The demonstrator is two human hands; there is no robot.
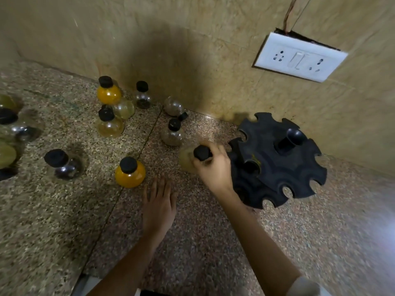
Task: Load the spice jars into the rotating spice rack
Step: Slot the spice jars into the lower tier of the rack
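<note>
A black rotating spice rack [277, 161] with notched tiers stands at the right, near the wall. My right hand [213, 165] grips a round clear jar [188, 159] by its black cap, just left of the rack; the jar is blurred. My left hand [159, 201] lies flat on the counter, fingers apart, holding nothing. Beside it stands an orange-filled jar [130, 173]. More black-capped jars stand further back: another orange jar [108, 92], a pale yellow jar [110, 124], a dark-spice jar [142, 97], a brownish jar [172, 133], and one jar lying on its side [174, 106].
A speckled granite counter [213, 242] meets a beige tiled wall. A white socket and switch plate [299, 57] sits on the wall above the rack. A dark-filled jar [64, 165] and several more jars [8, 124] crowd the left edge.
</note>
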